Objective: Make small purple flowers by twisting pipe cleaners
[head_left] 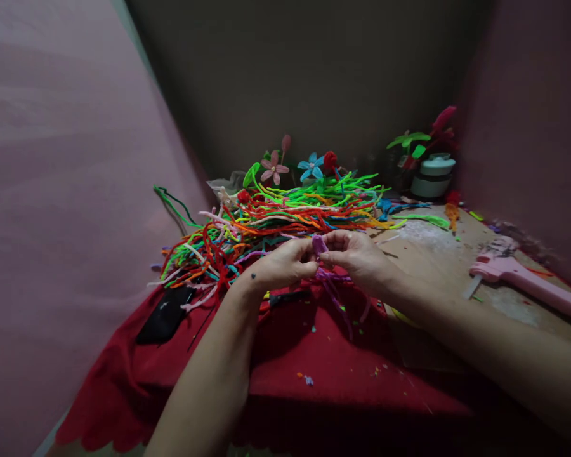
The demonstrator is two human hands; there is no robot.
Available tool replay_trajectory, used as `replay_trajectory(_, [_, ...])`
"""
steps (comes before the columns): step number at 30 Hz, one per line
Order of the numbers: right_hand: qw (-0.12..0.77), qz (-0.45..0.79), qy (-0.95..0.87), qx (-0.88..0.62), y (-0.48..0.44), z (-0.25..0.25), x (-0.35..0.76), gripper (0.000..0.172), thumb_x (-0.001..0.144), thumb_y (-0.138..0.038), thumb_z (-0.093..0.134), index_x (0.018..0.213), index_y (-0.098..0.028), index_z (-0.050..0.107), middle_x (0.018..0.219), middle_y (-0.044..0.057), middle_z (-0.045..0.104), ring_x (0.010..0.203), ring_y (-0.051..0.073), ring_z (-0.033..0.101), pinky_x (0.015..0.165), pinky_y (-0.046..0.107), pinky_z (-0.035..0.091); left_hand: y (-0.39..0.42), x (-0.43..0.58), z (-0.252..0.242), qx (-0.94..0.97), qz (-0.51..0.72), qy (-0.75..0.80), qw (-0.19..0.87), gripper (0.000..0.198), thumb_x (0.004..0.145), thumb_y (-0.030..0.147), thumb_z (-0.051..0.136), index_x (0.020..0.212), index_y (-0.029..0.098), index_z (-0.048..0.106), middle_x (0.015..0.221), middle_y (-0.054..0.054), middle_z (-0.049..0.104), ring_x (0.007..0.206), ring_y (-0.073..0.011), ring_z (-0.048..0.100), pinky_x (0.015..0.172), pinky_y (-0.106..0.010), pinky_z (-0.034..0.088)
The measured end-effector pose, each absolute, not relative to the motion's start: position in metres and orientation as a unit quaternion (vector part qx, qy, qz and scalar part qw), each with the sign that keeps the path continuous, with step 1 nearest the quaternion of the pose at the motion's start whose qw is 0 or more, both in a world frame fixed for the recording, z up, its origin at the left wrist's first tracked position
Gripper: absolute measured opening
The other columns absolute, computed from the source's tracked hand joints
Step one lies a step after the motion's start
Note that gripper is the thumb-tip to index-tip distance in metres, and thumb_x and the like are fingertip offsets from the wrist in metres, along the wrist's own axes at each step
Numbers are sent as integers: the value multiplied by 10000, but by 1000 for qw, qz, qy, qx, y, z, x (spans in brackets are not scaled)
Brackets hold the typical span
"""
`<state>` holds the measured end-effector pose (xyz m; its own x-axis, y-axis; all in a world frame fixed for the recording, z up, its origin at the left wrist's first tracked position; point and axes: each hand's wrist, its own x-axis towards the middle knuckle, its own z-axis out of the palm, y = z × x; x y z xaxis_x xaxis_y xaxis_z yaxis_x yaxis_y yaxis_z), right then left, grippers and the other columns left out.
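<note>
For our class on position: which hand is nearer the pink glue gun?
Right. The right hand is to the left of the pink glue gun; the left hand is farther left.

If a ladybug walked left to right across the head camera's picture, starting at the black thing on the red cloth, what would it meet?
Black thing → left hand → fuzzy purple piece → right hand → lidded jar → pink glue gun.

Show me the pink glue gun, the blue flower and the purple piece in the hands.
Pink glue gun (528,280): head view, on its handle.
Blue flower (311,167): head view, at its center.
Purple piece (319,245): head view, on its upper part.
</note>
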<state>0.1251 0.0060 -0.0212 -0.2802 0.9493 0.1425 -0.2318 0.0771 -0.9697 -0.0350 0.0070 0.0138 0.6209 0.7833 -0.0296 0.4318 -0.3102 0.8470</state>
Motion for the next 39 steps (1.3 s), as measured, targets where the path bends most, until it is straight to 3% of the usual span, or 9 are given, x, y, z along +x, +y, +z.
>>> replay_trajectory(6, [500, 585, -534, -349, 9, -22, 130, 200, 567, -220, 714, 717, -142, 606, 615, -11, 587, 530, 94, 504, 544, 254, 392, 10, -30, 12, 724, 318, 375, 484, 214, 705, 291, 624, 819, 117, 574, 719, 6, 556, 620, -76, 490, 568, -203, 373])
replay_trajectory(13, [477, 649, -494, -326, 14, -29, 134, 74, 573, -113, 643, 643, -130, 656, 607, 20, 625, 563, 116, 549, 600, 270, 418, 12, -23, 5, 650, 383, 446, 482, 234, 697, 338, 630, 723, 122, 542, 540, 44, 483, 447, -48, 389, 429, -186, 273])
replay_trajectory(21, [447, 587, -565, -369, 11, -26, 135, 101, 613, -222, 678, 660, -134, 665, 576, -1, 589, 520, 93, 480, 539, 251, 361, 10, -20, 6, 635, 399, 452, 483, 231, 679, 316, 650, 664, 119, 530, 500, 42, 481, 409, -43, 378, 393, -184, 266])
replay_trajectory(27, [447, 568, -568, -394, 10, -23, 136, 76, 583, -189, 650, 554, -137, 604, 495, -20, 539, 476, 82, 438, 495, 239, 325, 4, -14, 8, 627, 411, 418, 512, 277, 643, 316, 690, 796, 108, 590, 578, 29, 537, 445, -40, 418, 414, -172, 289])
replay_trajectory(39, [423, 572, -575, -404, 11, -22, 137, 107, 572, -204, 669, 526, -143, 594, 459, -29, 506, 440, 77, 405, 460, 242, 285, 8, -15, 5, 627, 438, 442, 468, 210, 640, 297, 694, 695, 106, 626, 496, 32, 519, 410, -43, 388, 395, -180, 273])
